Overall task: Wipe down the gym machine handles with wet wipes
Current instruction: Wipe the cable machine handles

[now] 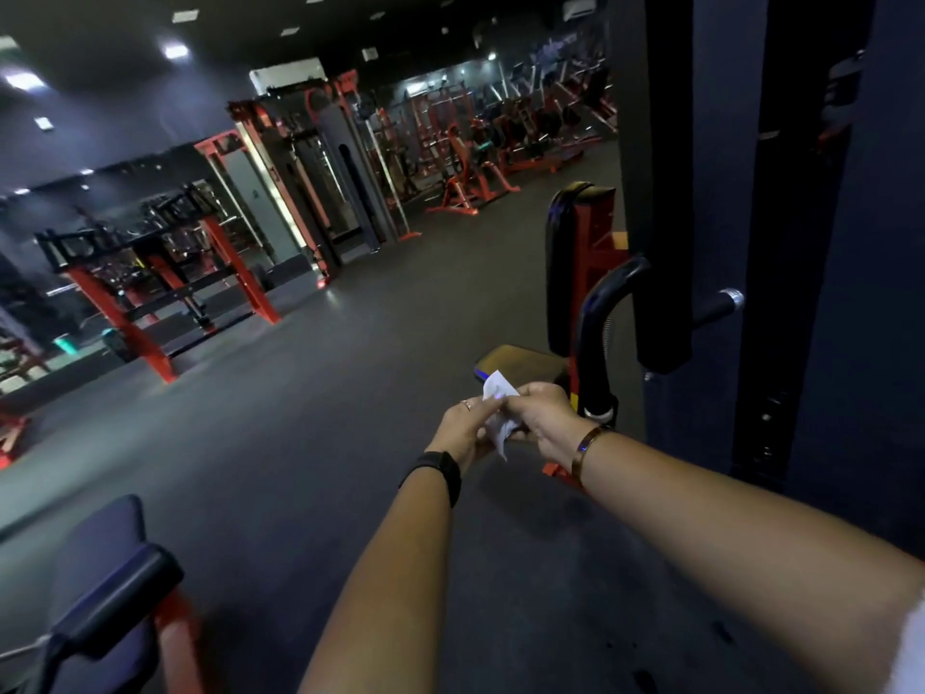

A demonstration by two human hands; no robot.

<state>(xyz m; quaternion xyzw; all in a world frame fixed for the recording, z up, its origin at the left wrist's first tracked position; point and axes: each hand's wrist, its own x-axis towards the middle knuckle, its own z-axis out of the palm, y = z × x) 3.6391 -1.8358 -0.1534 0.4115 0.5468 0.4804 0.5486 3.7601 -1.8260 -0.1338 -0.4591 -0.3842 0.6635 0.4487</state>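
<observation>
A white wet wipe [499, 410] hangs between my two hands in front of me. My left hand [465, 427], with a ring and a black wristband, pinches its left side. My right hand [543, 418], wearing a bracelet, grips the wipe's right side. Just beyond my right hand rises the machine's curved black handle [598, 313]. A short black handle with a chrome end cap [721, 305] sticks out of the dark machine frame further right. Neither hand touches a handle.
The machine's black back pad [568, 263] and seat [520, 360] on a red frame stand behind my hands. A dark weight tower [781, 242] fills the right. A padded bench [107, 578] sits at the lower left. Red racks [165, 283] line the far floor.
</observation>
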